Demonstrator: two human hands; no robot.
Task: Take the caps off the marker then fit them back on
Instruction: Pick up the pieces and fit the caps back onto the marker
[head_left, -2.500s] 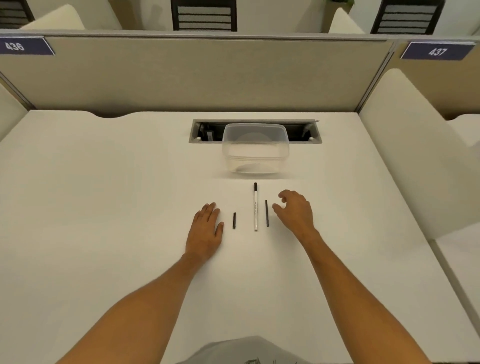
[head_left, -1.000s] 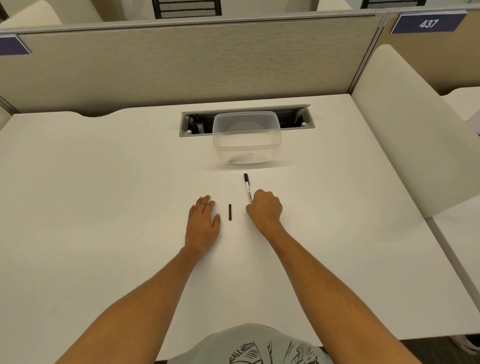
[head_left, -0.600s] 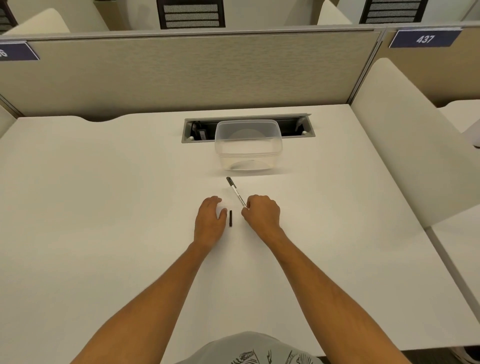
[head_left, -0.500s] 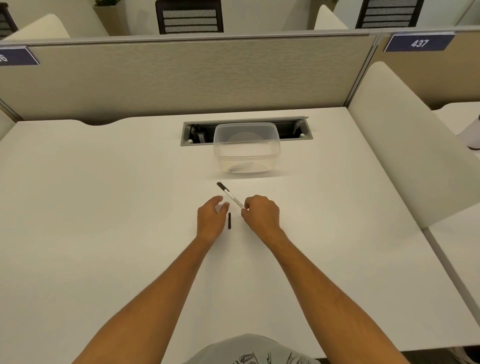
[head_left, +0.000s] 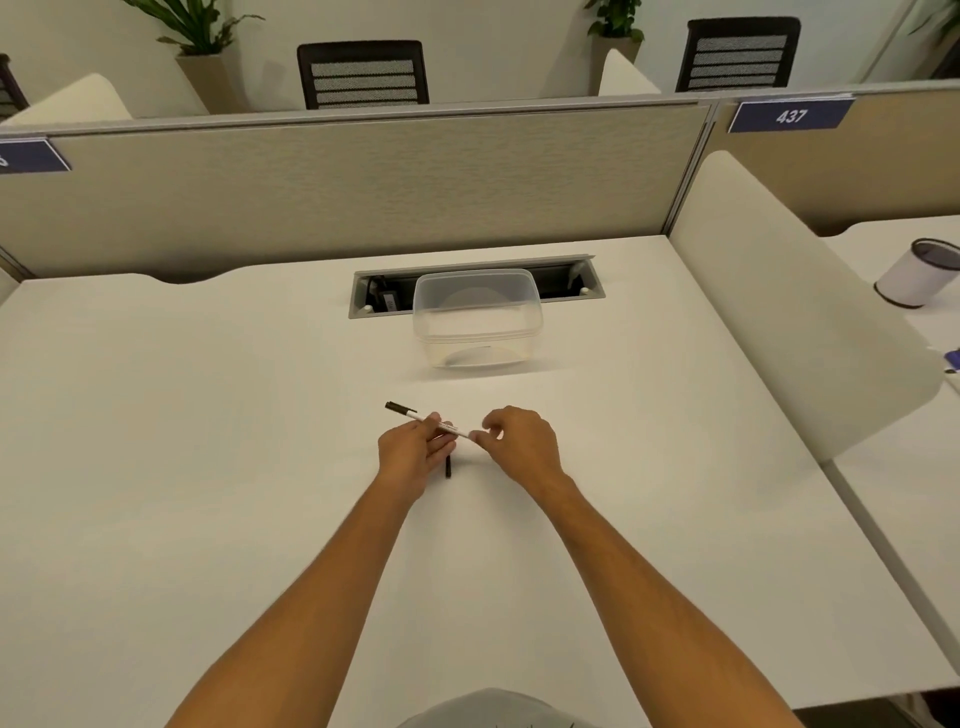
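**White desk, marker held in both hands**

White desk fills the view. Nearest, a loose black cap lies on it just below the hands. Above it, the left hand pinches the white marker mid-barrel, its dark end pointing up-left. The right hand closes its fingertips on the other end. Farther back stands a clear plastic container, then the beige partition.
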